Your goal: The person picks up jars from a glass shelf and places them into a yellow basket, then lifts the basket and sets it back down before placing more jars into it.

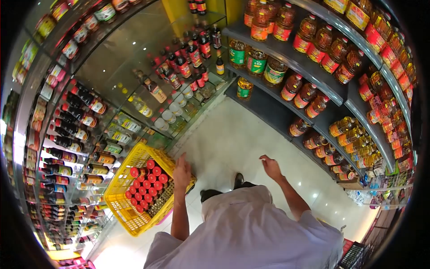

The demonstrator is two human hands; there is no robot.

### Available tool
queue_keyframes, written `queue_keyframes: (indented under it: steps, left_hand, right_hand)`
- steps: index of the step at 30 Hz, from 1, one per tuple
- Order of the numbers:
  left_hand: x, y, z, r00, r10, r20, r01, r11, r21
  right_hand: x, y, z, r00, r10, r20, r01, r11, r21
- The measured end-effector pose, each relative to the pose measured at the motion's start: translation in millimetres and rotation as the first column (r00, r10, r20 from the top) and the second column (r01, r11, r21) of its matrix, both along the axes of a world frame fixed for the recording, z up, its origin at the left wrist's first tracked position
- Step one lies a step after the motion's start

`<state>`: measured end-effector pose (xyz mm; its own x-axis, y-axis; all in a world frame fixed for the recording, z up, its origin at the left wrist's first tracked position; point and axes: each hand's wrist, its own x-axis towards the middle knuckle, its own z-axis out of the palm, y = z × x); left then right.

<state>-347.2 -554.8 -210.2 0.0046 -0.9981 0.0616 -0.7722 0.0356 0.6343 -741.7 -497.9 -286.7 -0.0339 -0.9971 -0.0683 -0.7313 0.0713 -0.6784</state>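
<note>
My left hand [182,172] hangs beside the right rim of a yellow plastic basket [130,157], with its fingers apart and nothing seen in them. Whether it touches the rim I cannot tell. In the basket stand several jars with red lids [147,184], and next to them several small items with metallic tops [160,202]. On the other side of my body my right hand [270,166] is held out over the pale floor, fingers spread, holding nothing.
Glass shelves with dark sauce bottles [67,142] line the left. Grey shelves [286,49] with large oil bottles [306,33] curve along the right. Pale floor tiles [224,134] lie between them. A black shoe [238,180] shows below me.
</note>
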Motion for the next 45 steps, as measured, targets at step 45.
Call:
queue_keyframes:
  steps: [45]
  left_hand:
    - [-119,-390,78,0.933,-0.176,-0.312,0.167,0.984,-0.057]
  right_hand:
    - [27,-462,69,0.979,0.065,0.191,0.008,0.934,-0.358]
